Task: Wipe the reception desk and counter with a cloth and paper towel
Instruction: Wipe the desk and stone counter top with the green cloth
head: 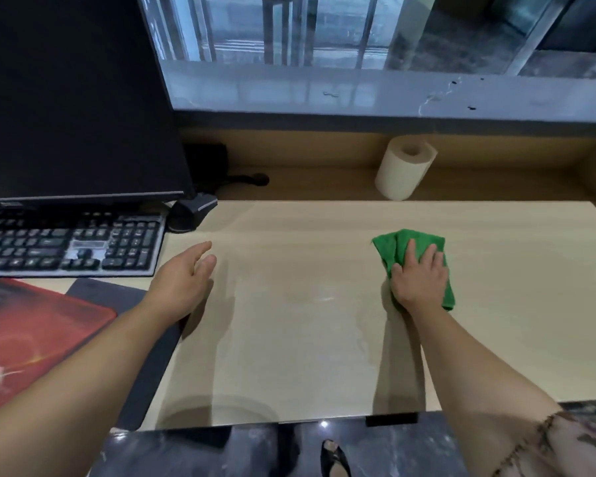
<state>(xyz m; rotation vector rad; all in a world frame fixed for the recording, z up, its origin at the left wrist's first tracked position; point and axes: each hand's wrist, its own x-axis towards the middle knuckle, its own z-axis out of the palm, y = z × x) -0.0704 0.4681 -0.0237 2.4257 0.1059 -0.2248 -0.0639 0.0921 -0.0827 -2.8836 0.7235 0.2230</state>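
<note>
- cloth (391, 247), green and bunched, is lying on the pale wooden desk (289, 339) toward its right half, and i am seeing my right hand (418, 280) pressing flat on top of it.
- fingers (410, 251) of that hand are lying spread over the cloth's middle, palm down; this is a flat press rather than a clenched fist, with the cloth pinned between palm and desk.
- cloth is showing past the grip on two sides: a folded lobe is sticking out beyond the fingertips toward the back-left, and a narrow strip is running along the outer edge of the hand down to the wrist.
- long axis of the cloth is running from the far left to the near right, roughly in line with my forearm.
- left hand (183, 284) is hovering or resting lightly at the desk's left part, released, fingers loosely extended and holding nothing; i cannot tell whether it is touching the surface.
- paper towel roll (405, 170) is standing slightly tilted on the lower shelf behind the desk, well apart from the cloth.
- keyboard (66, 244) and dark monitor (73, 98) are sitting to the left, with a red mat (31, 332) near my left forearm.
- grey stone counter (358, 91) is running along above the shelf.
</note>
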